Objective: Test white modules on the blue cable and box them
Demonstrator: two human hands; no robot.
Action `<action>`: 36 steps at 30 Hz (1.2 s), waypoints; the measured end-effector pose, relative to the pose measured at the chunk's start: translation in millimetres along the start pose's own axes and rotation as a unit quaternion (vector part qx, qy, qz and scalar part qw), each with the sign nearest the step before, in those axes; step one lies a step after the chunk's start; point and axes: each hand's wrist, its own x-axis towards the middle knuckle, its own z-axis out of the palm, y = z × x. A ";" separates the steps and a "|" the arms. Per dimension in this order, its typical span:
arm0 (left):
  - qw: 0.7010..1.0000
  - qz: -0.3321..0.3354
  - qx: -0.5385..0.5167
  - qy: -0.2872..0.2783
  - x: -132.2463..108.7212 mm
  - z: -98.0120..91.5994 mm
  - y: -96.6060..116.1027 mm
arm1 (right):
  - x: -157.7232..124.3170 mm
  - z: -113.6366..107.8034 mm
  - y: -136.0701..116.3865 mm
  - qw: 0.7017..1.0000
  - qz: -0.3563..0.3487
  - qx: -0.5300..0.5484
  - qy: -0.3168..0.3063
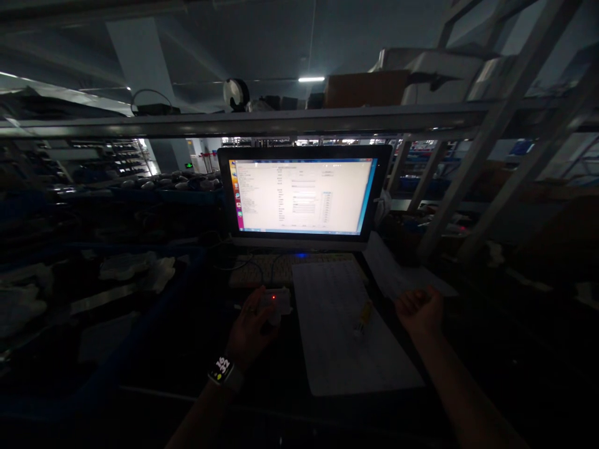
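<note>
My left hand (pixel 251 327), with a lit watch (pixel 221 370) on its wrist, is closed on a small pale plastic device (pixel 281 300) with a glowing red light. That device is just in front of the keyboard (pixel 262 268). To the right lies a printed paper sheet (pixel 344 368), and a yellow-and-white tube-like object (pixel 362 319) rests on it. My right hand (pixel 420 312) is beside the sheet, its fingers curled in; I see nothing in them. The picture is very dark, so finger details are faint.
A lit monitor (pixel 304 196) showing a form stands behind the keyboard. At left is a blue bin (pixel 154 324) with pale plastic parts (pixel 124 265). An overhead shelf (pixel 281 123) carries a cardboard box (pixel 365 89). Metal posts (pixel 496 137) rise at right.
</note>
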 end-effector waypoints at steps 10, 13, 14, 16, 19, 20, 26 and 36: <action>1.000 0.010 -0.004 0.005 -1.3 1.6 -1.5 | 1.5 -2.2 0.5 1.000 -0.008 -0.019 -0.006; 1.000 0.007 -0.002 0.001 -0.5 0.2 -0.7 | -0.6 -0.2 -0.1 1.000 -0.006 -0.017 0.001; 1.000 0.006 -0.002 0.001 -0.3 -0.1 -0.5 | -1.5 0.8 -0.3 1.000 -0.004 -0.014 0.009; 1.000 0.007 -0.005 0.004 -0.5 0.0 -0.7 | -2.7 2.0 -0.5 1.000 0.000 -0.008 0.019; 1.000 0.005 -0.013 0.000 -1.4 1.4 -2.1 | -1.0 0.5 0.2 1.000 -0.001 -0.003 0.010; 1.000 0.002 -0.016 -0.004 -1.7 1.9 -2.5 | 0.4 -0.8 0.6 1.000 -0.003 -0.004 0.005; 1.000 0.008 -0.012 -0.002 -1.0 1.6 -2.3 | 5.9 -6.3 2.1 1.000 -0.010 -0.006 -0.013; 1.000 0.010 0.004 -0.002 -0.1 0.7 -0.8 | -1.5 0.8 0.4 1.000 0.003 0.000 -0.004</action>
